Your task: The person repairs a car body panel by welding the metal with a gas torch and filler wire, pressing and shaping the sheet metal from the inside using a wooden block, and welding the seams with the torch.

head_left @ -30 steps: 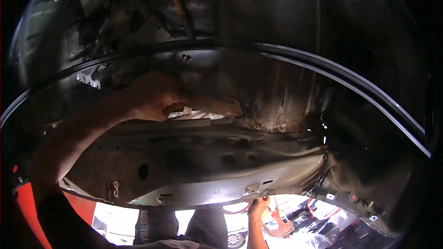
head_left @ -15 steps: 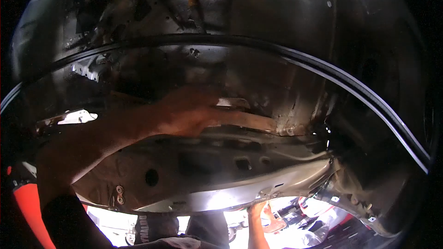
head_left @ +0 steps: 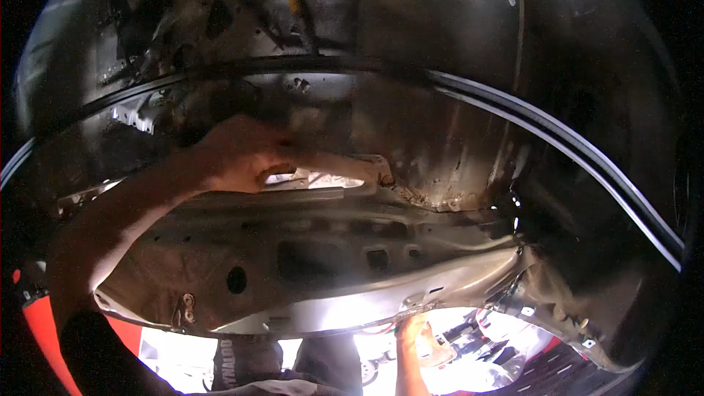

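Across nearly the whole dial, a dark, scuffed, grey-brown sheet-metal vehicle shell (head_left: 433, 33). Toward six o'clock, a broad, curved, dull-metal panel with punched holes (head_left: 330, 309), brightly lit along the six o'clock edge. Sweeping from nine o'clock over twelve to between three and four, a thin, black, pale-edged curved band (head_left: 561, 127).

Reaching in from between seven and eight o'clock, the dark-sleeved left arm (head_left: 125, 227); off centre toward nine, the bare left hand (head_left: 246, 152), apparently closed on the nine o'clock end of a long, flat, tan, strip-shaped tool (head_left: 334, 163). At five o'clock, by the panel's edge, the bare right hand (head_left: 415, 325), fingertips lost in glare; cannot tell whether gripping that edge or only resting against it.

Near dial centre, the tool, pointing from the left hand toward between three and four o'clock. Wood or metal, cannot tell. Probably light, likely stiff against a lengthwise push but apt to twist under sideways load; not obviously fragile, perhaps slippery if greasy. Best taken at the nine o'clock end, thumb and fingers on opposite broad faces, tip left bare.

Just toward six o'clock of the tool, a narrow, bright, elongated gap (head_left: 330, 180); toward four o'clock from the tip, a short, rough, brown-crusted seam (head_left: 433, 204).
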